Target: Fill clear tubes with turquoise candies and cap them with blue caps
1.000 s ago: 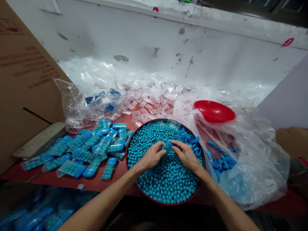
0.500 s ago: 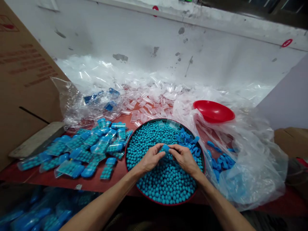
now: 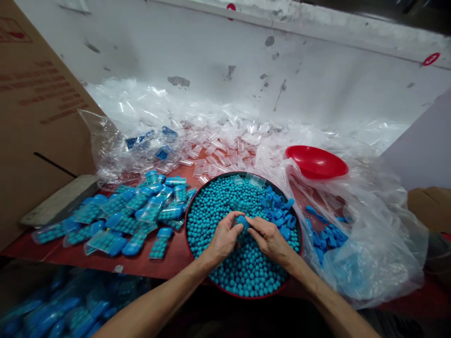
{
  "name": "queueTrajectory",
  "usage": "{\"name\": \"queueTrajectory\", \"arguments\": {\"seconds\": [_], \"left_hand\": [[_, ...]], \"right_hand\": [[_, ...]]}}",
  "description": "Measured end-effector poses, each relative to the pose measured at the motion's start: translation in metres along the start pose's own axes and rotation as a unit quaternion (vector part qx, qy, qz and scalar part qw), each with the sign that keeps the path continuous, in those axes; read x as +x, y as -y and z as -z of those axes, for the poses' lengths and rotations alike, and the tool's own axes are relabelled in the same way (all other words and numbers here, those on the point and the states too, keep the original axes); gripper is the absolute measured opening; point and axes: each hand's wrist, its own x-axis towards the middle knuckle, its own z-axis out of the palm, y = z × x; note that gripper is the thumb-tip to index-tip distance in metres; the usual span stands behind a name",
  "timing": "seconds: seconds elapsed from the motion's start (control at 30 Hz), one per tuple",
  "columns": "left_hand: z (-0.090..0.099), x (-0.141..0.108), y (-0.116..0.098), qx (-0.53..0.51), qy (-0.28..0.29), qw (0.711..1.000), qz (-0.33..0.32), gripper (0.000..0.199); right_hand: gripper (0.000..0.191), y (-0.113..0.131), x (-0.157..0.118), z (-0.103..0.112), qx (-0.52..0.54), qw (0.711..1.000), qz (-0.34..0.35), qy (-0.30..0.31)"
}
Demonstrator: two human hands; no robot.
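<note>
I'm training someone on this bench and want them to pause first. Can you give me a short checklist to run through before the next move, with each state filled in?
1. Blue piece held at the fingertips of the left hand and right hand: ok.
2. Both hands above the round tray: ok.
3. Teal beads plentiful in the tray: ok.
4. Loose blue parts near the right hand: ok, heaped inside the tray's right side.
5. Filled packs in neat rows: not ok, they lie jumbled left of the tray.
6. Blue piece fully closed: cannot tell, fingers and blur hide it.
</note>
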Motion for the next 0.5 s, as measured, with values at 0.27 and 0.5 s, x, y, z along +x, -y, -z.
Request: {"name": "queueTrajectory", "arguments": {"seconds": [0.27,0.5], "left_hand": [[0.013,-0.005,-0.011,0.04,0.126,0.991,-0.013,0.029],[0.006,-0.008,-0.013,0.039,0.043,0.998,-0.031,0.042]], "right_hand": [[0.041,-0.004,0.005,0.01,0.275,0.941,-0.195,-0.04],[0.021,0.008,0.008,0.002,0.149,0.983,-0.09,-0.057]]}}
